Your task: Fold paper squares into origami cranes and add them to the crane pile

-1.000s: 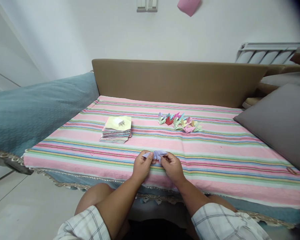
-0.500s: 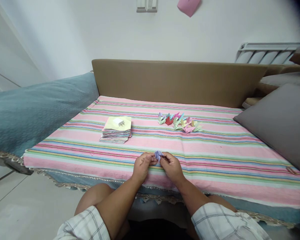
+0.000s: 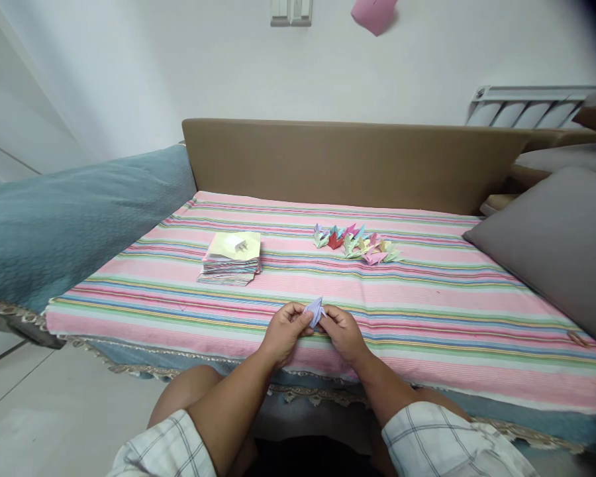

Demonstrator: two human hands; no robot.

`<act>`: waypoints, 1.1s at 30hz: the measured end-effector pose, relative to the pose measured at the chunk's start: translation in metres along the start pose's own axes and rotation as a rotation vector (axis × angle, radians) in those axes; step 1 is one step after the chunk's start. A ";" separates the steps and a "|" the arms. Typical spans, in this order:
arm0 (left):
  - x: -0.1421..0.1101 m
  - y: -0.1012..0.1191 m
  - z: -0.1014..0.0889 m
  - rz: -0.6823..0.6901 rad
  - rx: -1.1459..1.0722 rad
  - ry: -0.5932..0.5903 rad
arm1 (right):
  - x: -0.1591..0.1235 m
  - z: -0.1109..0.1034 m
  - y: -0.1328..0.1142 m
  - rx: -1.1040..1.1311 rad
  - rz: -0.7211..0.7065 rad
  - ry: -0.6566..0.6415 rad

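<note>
A small lavender origami crane (image 3: 315, 311) of folded paper is between my two hands, just above the striped cloth (image 3: 417, 301). My left hand (image 3: 284, 331) pinches its left side between thumb and fingers. On the other side, my right hand (image 3: 344, 332) grips the right edge with closed fingertips. Beyond my hands lie several colourful folded paper cranes (image 3: 360, 245) in a loose cluster. A thick stack of square paper (image 3: 231, 265) sits to the left, a yellow sheet on top with a small white object (image 3: 237, 244) on it.
A brown backrest (image 3: 347, 165) runs along the far side against the wall. The blue-covered armrest (image 3: 94, 212) closes off the left, and a large grey cushion (image 3: 556, 238) leans at the right. Near that cushion is a small brown item (image 3: 577, 339).
The lavender paper has turned in my fingers; its pointed tip now stands up and a broader, lighter face shows. Both hands stay in about the same place.
</note>
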State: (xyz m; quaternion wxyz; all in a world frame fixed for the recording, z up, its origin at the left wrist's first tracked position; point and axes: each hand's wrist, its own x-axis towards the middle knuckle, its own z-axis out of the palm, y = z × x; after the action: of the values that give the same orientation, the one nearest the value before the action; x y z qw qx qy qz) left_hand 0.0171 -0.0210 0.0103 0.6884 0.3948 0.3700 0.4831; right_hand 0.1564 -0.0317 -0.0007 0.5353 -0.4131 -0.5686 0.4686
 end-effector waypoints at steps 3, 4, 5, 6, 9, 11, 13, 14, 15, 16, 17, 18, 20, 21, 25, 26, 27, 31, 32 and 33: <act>-0.001 0.002 0.001 -0.044 -0.118 0.037 | 0.000 -0.001 0.004 0.042 -0.015 0.094; -0.001 0.002 0.001 -0.059 -0.142 0.030 | 0.000 -0.002 0.005 0.060 -0.027 0.124; -0.001 0.003 0.001 -0.073 -0.157 0.019 | 0.000 -0.002 0.006 0.076 -0.039 0.146; -0.001 0.003 0.001 -0.083 -0.166 0.008 | -0.001 -0.003 0.006 0.085 -0.051 0.159; -0.002 0.003 0.001 -0.099 -0.170 -0.013 | -0.001 -0.004 0.007 0.083 -0.072 0.164; -0.002 0.003 0.001 -0.101 -0.166 -0.019 | 0.000 -0.004 0.007 0.083 -0.078 0.161; -0.002 0.003 0.001 -0.101 -0.168 -0.019 | 0.000 -0.004 0.007 0.088 -0.088 0.155; -0.001 0.003 0.001 -0.101 -0.170 -0.018 | 0.000 -0.004 0.007 0.088 -0.092 0.152; -0.001 0.003 0.001 -0.101 -0.171 -0.018 | 0.000 -0.004 0.006 0.087 -0.095 0.149; -0.001 0.003 0.001 -0.102 -0.171 -0.019 | 0.000 -0.004 0.006 0.085 -0.095 0.149; -0.001 0.003 0.001 -0.104 -0.168 -0.021 | 0.000 -0.005 0.006 0.080 -0.091 0.150; -0.001 0.004 0.001 -0.106 -0.163 -0.025 | 0.000 -0.005 0.005 0.072 -0.084 0.152; -0.002 0.004 0.001 -0.112 -0.156 -0.036 | 0.000 -0.007 0.004 0.048 -0.066 0.157; -0.002 0.005 0.001 -0.115 -0.151 -0.043 | 0.000 -0.008 0.004 0.037 -0.059 0.160; -0.004 0.005 0.001 -0.121 -0.123 -0.054 | 0.000 -0.009 0.002 0.045 -0.043 0.169; -0.004 0.004 0.001 -0.119 -0.112 -0.051 | 0.000 -0.009 0.001 0.065 -0.037 0.169; -0.004 0.003 0.000 -0.115 -0.102 -0.048 | 0.000 -0.008 0.001 0.091 -0.030 0.168; -0.002 0.001 -0.002 -0.089 -0.060 -0.050 | 0.001 -0.008 0.004 0.179 -0.003 0.139; -0.002 0.000 -0.002 -0.082 -0.049 -0.053 | 0.002 -0.008 0.005 0.184 0.003 0.124; -0.002 0.000 -0.002 -0.075 -0.037 -0.054 | 0.002 -0.009 0.006 0.184 0.014 0.106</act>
State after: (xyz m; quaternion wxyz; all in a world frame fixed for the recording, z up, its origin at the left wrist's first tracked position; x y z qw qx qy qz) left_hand 0.0151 -0.0224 0.0100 0.7228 0.3809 0.3570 0.4527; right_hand 0.1649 -0.0277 -0.0064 0.5971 -0.3903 -0.4912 0.4999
